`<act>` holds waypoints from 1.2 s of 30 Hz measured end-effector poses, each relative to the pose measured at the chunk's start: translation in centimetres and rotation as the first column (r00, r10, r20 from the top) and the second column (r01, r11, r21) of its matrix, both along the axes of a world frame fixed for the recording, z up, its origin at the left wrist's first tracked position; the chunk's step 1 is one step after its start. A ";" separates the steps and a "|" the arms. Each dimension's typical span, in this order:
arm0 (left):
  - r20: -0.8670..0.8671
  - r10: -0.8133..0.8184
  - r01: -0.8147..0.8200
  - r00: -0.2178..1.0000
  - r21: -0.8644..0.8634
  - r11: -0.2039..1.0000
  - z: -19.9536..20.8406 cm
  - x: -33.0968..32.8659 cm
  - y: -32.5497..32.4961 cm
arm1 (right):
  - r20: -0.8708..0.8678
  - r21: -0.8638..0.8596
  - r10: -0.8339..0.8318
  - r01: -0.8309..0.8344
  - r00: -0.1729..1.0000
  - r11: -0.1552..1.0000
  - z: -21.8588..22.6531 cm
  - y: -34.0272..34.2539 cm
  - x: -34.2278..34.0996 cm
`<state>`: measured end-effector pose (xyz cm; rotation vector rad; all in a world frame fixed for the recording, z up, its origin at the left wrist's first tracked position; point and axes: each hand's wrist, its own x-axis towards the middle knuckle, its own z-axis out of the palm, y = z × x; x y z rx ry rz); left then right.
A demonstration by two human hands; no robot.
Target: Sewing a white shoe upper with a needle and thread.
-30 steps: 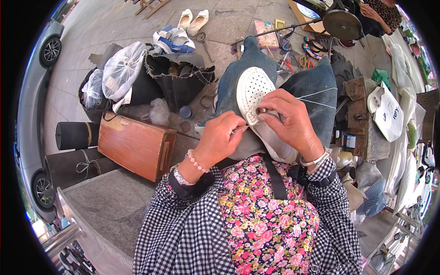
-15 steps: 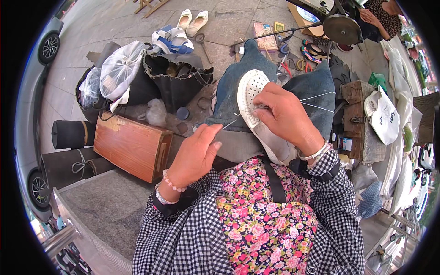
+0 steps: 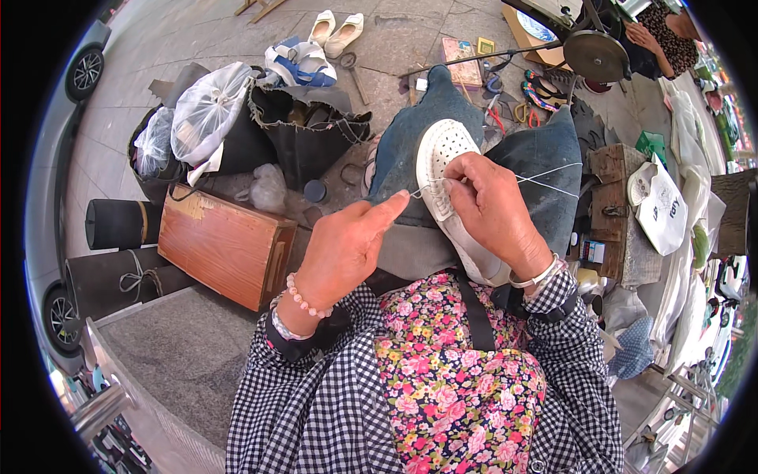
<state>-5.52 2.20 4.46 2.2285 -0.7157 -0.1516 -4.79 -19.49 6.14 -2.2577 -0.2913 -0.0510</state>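
Note:
A white shoe [image 3: 447, 145] with a perforated toe lies across the dark blue cloth [image 3: 403, 150] over my lap, toe pointing away. My right hand [image 3: 496, 207] rests over its upper, thumb and fingers pinched on white thread. Beyond that hand, two strands of the white thread [image 3: 549, 174] run out over the cloth at the right. At the shoe's left edge, my left hand [image 3: 347, 245] has its index fingertip on a short stretch of thread that crosses to the right hand. The left thumb is mostly hidden, and no needle can be made out.
To the left stand a reddish wooden box [image 3: 217, 249], black bags [image 3: 304, 138] and dark rolls [image 3: 118, 225]. Pale shoes [image 3: 335, 33], scissors [image 3: 495, 118] and a hand-cranked machine [image 3: 592, 55] lie ahead. A wooden crate [image 3: 624, 209] is at the right; another person's hand [image 3: 643, 35] shows far right.
My left hand has moved up and right to the shoe's edge. The thin straight piece that stuck out from its fingers no longer shows. My right hand has shifted slightly, still pinching over the shoe.

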 end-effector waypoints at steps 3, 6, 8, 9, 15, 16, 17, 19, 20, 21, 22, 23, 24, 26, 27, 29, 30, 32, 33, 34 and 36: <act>0.016 0.001 -0.001 1.000 -0.005 1.000 -0.4 -0.1 0.0 | 0.053 0.031 -0.053 0.052 0.997 0.998 -0.3 0.0 -0.1; 0.019 -0.002 0.002 1.000 0.019 1.000 -0.2 -0.1 -0.1 | 0.094 0.014 -0.052 0.051 0.994 0.999 0.0 0.1 -0.2; 0.020 -0.004 0.004 1.000 0.015 1.000 -0.3 -0.1 -0.1 | 0.074 -0.012 -0.048 0.049 0.996 0.999 0.2 0.1 -0.5; 0.021 -0.004 0.004 1.000 0.011 1.000 -0.3 -0.1 -0.1 | 0.055 -0.039 -0.043 0.045 0.998 0.998 0.2 0.1 -0.7; 0.029 0.000 -0.002 1.000 0.037 0.999 0.1 -0.1 -0.4 | 0.029 -0.065 -0.054 0.056 0.998 0.996 0.1 -0.1 -1.0; 0.028 0.000 -0.001 1.000 0.038 0.999 0.1 -0.1 -0.4 | 0.028 -0.064 -0.055 0.056 0.998 0.996 -0.1 -0.1 -1.0; 0.029 -0.001 0.000 1.000 0.045 0.999 0.1 -0.1 -0.4 | 0.020 -0.023 -0.063 0.064 0.998 0.998 -0.1 0.0 -1.0; 0.030 -0.004 0.002 1.000 0.052 0.999 0.3 -0.1 -0.5 | 0.013 0.017 -0.072 0.072 0.997 0.997 -0.1 0.1 -1.0; 0.036 -0.002 0.000 0.999 0.069 0.998 0.3 -0.1 -0.4 | -0.025 0.054 -0.083 0.085 0.996 0.995 -0.1 0.2 -1.1; 0.041 0.000 -0.003 0.999 0.086 0.996 0.4 -0.2 -0.4 | -0.062 0.091 -0.093 0.098 0.994 0.991 -0.1 0.3 -1.1; 0.040 0.001 -0.005 0.999 0.088 0.996 0.5 -0.2 -0.4 | -0.063 0.092 -0.091 0.097 0.994 0.991 -0.3 0.3 -1.1; 0.053 0.001 -0.007 0.999 0.127 0.992 0.7 -0.3 -0.5 | -0.061 0.111 -0.091 0.097 0.994 0.989 -0.5 0.3 -1.2; 0.065 0.000 -0.011 0.998 0.165 0.986 1.0 -0.3 -0.5 | -0.058 0.130 -0.090 0.097 0.994 0.987 -0.8 0.4 -1.2; 0.083 -0.003 -0.014 0.997 0.213 0.977 1.5 -0.4 -0.7 | -0.056 0.147 -0.079 0.086 0.995 0.985 -1.1 0.5 -1.4; 0.101 -0.008 -0.019 0.995 0.259 0.966 1.8 -0.4 -0.9 | -0.053 0.163 -0.068 0.076 0.996 0.984 -1.1 0.6 -1.4; 0.128 -0.011 -0.030 0.992 0.314 0.949 2.2 -0.5 -1.3 | -0.047 0.140 -0.051 0.057 0.998 0.989 -1.2 0.7 -1.5; 0.155 -0.014 -0.045 0.988 0.369 0.928 2.3 -0.6 -1.5 | -0.040 0.116 -0.032 0.036 0.999 0.993 -1.3 0.8 -1.5; 0.167 -0.015 -0.057 0.986 0.417 0.907 2.9 -0.8 -2.1 | -0.038 0.140 -0.020 0.025 0.999 0.990 -1.5 1.0 -1.5; 0.180 -0.016 -0.070 0.983 0.462 0.884 3.1 -0.8 -2.3 | -0.036 0.161 -0.008 0.014 0.999 0.987 -1.7 1.0 -1.5; 0.181 -0.020 -0.067 0.983 0.462 0.884 3.4 -0.8 -2.6 | -0.035 0.162 -0.011 0.017 0.999 0.987 -1.9 1.0 -1.5; 0.189 -0.052 -0.062 0.981 0.549 0.834 3.8 -0.6 -3.0 | -0.028 0.193 0.016 -0.010 0.999 0.981 -2.5 1.0 -1.5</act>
